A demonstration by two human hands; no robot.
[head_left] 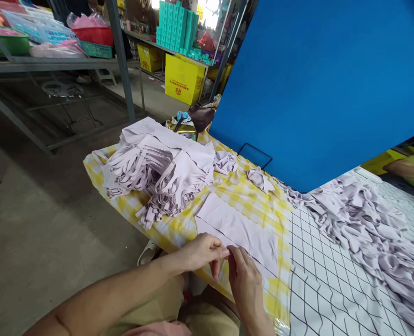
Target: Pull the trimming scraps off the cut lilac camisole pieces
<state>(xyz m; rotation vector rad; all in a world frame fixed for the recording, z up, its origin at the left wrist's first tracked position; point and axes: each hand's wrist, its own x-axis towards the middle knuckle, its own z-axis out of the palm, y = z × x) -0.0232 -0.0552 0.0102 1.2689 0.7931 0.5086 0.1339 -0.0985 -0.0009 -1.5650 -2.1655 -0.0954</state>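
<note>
Both hands, the left (pixel 204 254) and the right (pixel 246 282), are bare, with slender fingers. The left arm (pixel 112 294), between 7 and 8 o'clock, is bare past the wrist, with a crease near the elbow. The trousers (pixel 150 303), between 6 and 7 o'clock, are plain khaki, loose and softly wrinkled over the thighs. Near 6 o'clock, at the lower edge, shows a strip of salmon-pink top (pixel 163 329), its cut hidden.

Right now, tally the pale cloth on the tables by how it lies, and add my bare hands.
Strappy stack: 1
Small crumpled bunches: 2
Flat-laid spread: 1
Long loose heap: 1
Hands: 2
Total: 7
</note>
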